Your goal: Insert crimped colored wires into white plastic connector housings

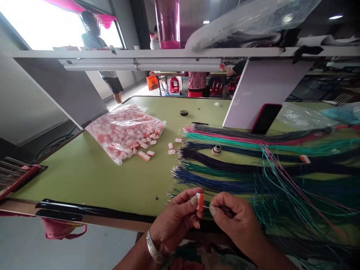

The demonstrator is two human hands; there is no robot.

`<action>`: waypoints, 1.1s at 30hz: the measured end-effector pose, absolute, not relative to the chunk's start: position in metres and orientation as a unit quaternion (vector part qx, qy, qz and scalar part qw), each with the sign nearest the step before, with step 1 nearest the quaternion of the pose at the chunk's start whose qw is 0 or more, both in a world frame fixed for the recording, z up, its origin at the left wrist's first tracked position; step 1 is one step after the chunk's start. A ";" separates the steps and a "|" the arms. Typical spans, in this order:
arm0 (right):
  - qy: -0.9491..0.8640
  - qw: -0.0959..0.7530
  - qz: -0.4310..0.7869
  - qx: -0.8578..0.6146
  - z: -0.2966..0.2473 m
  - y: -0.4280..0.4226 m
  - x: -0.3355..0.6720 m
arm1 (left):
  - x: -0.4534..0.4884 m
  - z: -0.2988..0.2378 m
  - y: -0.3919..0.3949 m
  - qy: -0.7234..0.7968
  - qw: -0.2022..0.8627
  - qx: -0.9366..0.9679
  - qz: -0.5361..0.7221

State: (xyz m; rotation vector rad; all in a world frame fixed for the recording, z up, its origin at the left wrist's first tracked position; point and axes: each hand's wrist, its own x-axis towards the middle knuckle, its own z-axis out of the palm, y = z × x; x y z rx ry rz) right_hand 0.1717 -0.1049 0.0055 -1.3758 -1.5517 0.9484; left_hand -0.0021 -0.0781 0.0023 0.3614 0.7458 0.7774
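Observation:
My left hand [177, 217] pinches a small white-and-orange connector [199, 201] between thumb and fingers at the near edge of the green table [92, 176]. My right hand [233, 217] is closed in a pinch on a thin wire, its tip right at the connector's side. Bundles of coloured wires [225, 176], blue, purple, teal and pink, lie fanned out across the table just beyond and to the right of both hands. A clear bag of connectors [123, 131] lies at the left centre, with a few loose connectors [146, 153] spilled beside it.
A small metal ring [216, 150] rests among the wires and a black tape roll [183, 112] lies farther back. A red phone [266, 118] leans on a white panel. A shelf with a lamp spans overhead. People stand and sit beyond the table.

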 end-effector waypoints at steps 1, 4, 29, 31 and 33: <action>-0.624 0.416 0.366 -0.552 0.005 -0.105 0.172 | -0.002 0.002 -0.078 0.354 0.843 0.172 0.368; -0.640 0.406 0.337 -0.558 0.004 -0.105 0.171 | -0.002 0.002 -0.079 0.354 0.841 0.176 0.370; -0.710 0.384 0.220 -0.548 0.008 -0.109 0.167 | -0.001 0.001 -0.081 0.374 0.832 0.174 0.370; -0.702 0.382 0.231 -0.555 0.007 -0.109 0.167 | -0.001 0.001 -0.082 0.380 0.822 0.190 0.378; -0.694 0.379 0.251 -0.558 0.005 -0.108 0.166 | 0.000 0.002 -0.083 0.386 0.810 0.210 0.388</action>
